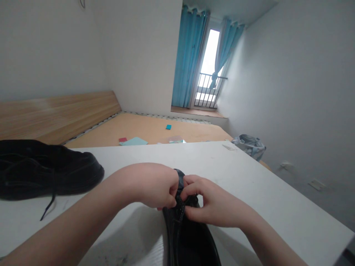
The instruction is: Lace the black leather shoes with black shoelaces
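A black shoe (188, 240) lies on the white table (249, 184) right in front of me, its far end between my hands. My left hand (149, 186) is closed in a fist on the shoe's upper left edge. My right hand (213, 203) is closed too, its fingers pinching the shoe's upper part from the right. What exactly the fingertips pinch, lace or tongue, is hidden. A second black shoe (47, 168) rests on the table at the far left, apart from both hands, with a dark lace (50, 205) trailing off it.
Behind the table is a bare bed platform (149, 129) with a wooden headboard and several small coloured items. A bag (249, 146) sits by the right wall. Blue curtains frame a bright window. The table's right edge runs diagonally close by.
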Motion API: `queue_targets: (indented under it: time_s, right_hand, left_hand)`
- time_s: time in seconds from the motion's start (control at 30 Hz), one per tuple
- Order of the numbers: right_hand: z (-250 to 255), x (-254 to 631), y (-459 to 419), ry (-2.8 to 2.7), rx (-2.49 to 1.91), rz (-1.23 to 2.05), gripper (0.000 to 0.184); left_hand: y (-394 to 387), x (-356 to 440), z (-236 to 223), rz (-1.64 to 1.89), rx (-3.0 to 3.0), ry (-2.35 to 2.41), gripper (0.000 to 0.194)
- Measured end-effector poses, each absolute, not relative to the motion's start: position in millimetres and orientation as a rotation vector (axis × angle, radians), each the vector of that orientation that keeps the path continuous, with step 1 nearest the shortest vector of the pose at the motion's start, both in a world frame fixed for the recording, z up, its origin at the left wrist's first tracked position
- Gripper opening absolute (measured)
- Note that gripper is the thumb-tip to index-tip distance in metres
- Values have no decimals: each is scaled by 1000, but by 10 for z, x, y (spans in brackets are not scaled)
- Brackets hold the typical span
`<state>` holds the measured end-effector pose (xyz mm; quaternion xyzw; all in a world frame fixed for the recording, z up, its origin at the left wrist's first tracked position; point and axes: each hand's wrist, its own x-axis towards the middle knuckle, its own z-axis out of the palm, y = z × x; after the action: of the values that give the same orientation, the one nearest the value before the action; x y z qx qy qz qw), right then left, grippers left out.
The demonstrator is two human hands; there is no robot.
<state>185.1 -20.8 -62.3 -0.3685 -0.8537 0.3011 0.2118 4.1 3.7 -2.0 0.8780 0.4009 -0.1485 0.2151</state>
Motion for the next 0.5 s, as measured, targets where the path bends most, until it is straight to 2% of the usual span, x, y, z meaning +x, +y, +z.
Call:
queue_targets:
  time_s: [0.13, 0.23, 0.37, 0.5]
  right_hand:
    - [-643, 1828, -188, -2294, -1034, 868, 17]
    - [-638, 1831, -125, -2039, -1044, 958, 8]
    - [-615, 1870, -52, -1671, -959, 940, 23]
    - [-608, 1889, -74, -1577, -898, 970, 33]
  left_hand:
    - [56, 8, 16, -405, 2415, 1145, 21]
    - [70, -2, 54, -159, 2443, 1200, 27]
    - [80, 60, 73, 239, 2360, 1125, 34]
    - [81, 148, 28, 465, 2320, 1041, 27]
